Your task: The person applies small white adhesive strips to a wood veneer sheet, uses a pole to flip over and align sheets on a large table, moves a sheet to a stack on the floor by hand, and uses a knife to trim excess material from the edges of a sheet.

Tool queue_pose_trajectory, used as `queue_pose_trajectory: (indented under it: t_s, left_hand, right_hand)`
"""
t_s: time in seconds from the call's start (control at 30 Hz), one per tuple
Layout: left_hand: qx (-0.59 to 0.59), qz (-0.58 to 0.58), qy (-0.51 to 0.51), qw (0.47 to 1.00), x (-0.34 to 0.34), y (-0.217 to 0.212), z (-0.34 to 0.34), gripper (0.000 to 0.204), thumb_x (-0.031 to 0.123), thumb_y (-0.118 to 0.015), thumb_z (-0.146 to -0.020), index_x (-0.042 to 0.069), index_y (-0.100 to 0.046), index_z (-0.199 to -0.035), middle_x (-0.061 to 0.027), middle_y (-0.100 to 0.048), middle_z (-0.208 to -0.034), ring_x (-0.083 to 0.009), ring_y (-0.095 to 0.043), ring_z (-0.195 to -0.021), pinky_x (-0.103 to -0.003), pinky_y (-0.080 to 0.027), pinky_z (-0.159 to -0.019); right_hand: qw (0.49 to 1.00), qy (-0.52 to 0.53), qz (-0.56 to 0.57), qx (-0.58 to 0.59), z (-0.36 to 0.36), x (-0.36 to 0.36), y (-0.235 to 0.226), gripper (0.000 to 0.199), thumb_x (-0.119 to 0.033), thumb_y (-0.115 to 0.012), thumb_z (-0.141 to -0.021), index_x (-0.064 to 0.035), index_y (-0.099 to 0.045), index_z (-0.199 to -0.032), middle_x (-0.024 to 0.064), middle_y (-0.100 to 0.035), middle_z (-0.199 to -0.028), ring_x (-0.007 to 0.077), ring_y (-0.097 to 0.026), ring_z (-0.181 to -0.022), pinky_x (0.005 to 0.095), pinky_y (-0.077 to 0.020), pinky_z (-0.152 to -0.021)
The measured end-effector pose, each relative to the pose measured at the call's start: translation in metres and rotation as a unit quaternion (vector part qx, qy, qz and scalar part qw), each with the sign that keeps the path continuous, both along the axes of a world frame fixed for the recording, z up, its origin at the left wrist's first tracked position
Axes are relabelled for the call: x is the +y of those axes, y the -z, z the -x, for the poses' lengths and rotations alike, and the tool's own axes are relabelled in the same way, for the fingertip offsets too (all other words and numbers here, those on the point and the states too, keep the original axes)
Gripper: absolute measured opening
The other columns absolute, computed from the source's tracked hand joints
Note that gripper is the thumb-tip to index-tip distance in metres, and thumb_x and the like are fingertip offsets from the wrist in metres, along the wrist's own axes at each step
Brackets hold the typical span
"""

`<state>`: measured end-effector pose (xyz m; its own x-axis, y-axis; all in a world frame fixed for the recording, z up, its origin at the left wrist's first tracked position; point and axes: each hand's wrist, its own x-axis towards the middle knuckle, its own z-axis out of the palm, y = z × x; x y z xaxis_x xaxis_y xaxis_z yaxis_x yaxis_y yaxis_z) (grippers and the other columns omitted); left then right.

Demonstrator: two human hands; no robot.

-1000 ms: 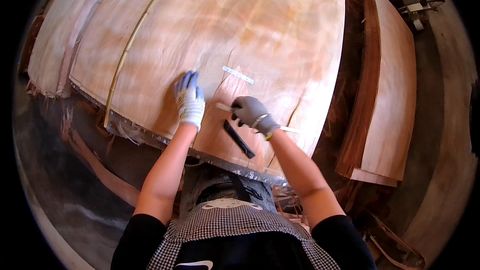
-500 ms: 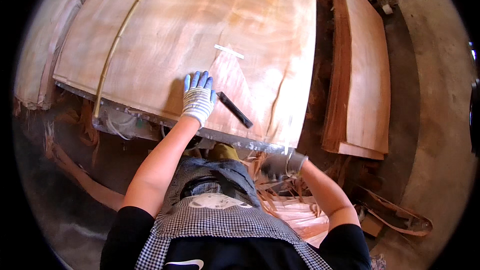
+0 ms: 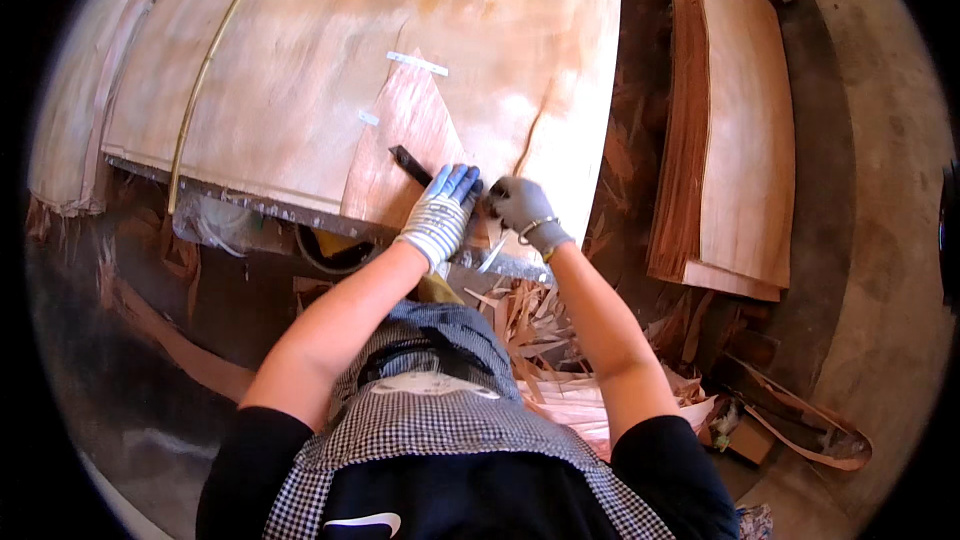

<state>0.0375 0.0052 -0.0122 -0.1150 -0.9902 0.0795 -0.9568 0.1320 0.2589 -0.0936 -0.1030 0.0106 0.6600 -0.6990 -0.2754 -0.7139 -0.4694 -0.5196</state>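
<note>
A large pale veneer sheet point(image 3: 300, 80) covers the worktable before me. Set in it is a reddish, pointed veneer patch point(image 3: 385, 165), with a white tape strip point(image 3: 418, 63) across its tip and a shorter tape piece point(image 3: 368, 118) on its left edge. My left hand point(image 3: 443, 212), in a striped glove with blue fingertips, lies with fingers stretched over the lower end of a slim black tool point(image 3: 408, 164), perhaps a cutter. Close beside it, my grey-gloved right hand point(image 3: 522, 208) is closed at the sheet; what it grips is hidden. A narrow white strip point(image 3: 491, 255) shows between the hands.
A thin yellowish rod point(image 3: 210, 60) lies across the sheet at left. To the right stands a stack of veneer point(image 3: 745, 130). Veneer scraps point(image 3: 530, 325) litter the floor below the table edge. A crack point(image 3: 535, 125) runs through the sheet near its right side.
My left hand has slid right onto the black tool's lower end, uncovering the short tape piece. My right hand has come up from below the table edge onto the sheet beside it.
</note>
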Motion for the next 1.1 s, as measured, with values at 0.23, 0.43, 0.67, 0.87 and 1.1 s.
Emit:
queue_pose_trajectory:
  t_s: [0.23,0.43,0.67,0.87,1.1]
  left_hand:
    - [0.011,-0.018,-0.112,0.994,-0.008,-0.037,-0.005,0.036,0.02,-0.045,-0.079,0.004,-0.054,-0.11,-0.0095,-0.046,-0.123,-0.0259,-0.033,-0.121,-0.046,-0.011,-0.104]
    - [-0.016,0.037,-0.154,0.987,0.029,-0.027,0.032,0.048,0.023,-0.047,-0.077,0.004,-0.044,-0.121,-0.0103,-0.033,-0.134,-0.0267,-0.024,-0.127,-0.049,-0.01,-0.104]
    - [-0.191,-0.081,0.026,0.978,0.034,-0.013,0.05,0.048,0.022,-0.04,-0.08,0.001,-0.043,-0.122,-0.0135,-0.033,-0.134,-0.0252,-0.022,-0.128,-0.043,-0.01,-0.106]
    - [0.029,0.024,-0.089,0.995,0.032,-0.042,0.017,0.041,0.023,-0.047,-0.077,0.005,-0.051,-0.113,-0.0129,-0.045,-0.124,-0.0263,-0.03,-0.123,-0.048,-0.014,-0.103]
    - [-0.049,0.037,-0.309,0.949,0.109,-0.024,-0.13,0.049,0.02,-0.05,-0.076,0.006,-0.042,-0.122,-0.0101,-0.031,-0.135,-0.027,-0.023,-0.127,-0.05,-0.007,-0.104]
  right_hand:
    - [0.925,-0.068,-0.357,0.113,0.052,0.017,-0.045,0.021,-0.019,-0.057,-0.076,-0.0055,-0.063,-0.09,0.0062,-0.064,-0.072,0.0145,-0.057,-0.056,0.0297,-0.0475,-0.057]
    - [0.929,0.141,-0.335,-0.074,0.051,0.024,-0.017,0.016,-0.013,-0.057,-0.078,0.0006,-0.062,-0.086,0.0076,-0.062,-0.068,0.0119,-0.055,-0.056,0.0236,-0.0438,-0.051]
    - [0.999,0.035,-0.008,0.021,0.043,0.042,0.001,0.02,-0.018,-0.055,-0.073,0.0005,-0.062,-0.077,0.0194,-0.061,-0.076,0.0282,-0.061,-0.071,0.0349,-0.0476,-0.066]
    - [0.997,0.062,-0.037,-0.037,0.046,0.043,-0.006,0.022,-0.019,-0.055,-0.077,-0.0008,-0.06,-0.088,0.0149,-0.063,-0.075,0.0258,-0.061,-0.065,0.0341,-0.047,-0.061]
    - [0.983,0.067,-0.142,-0.089,-0.13,0.098,-0.005,0.025,-0.021,-0.056,-0.075,0.001,-0.062,-0.085,0.0193,-0.061,-0.077,0.0311,-0.059,-0.071,0.0357,-0.0456,-0.067]
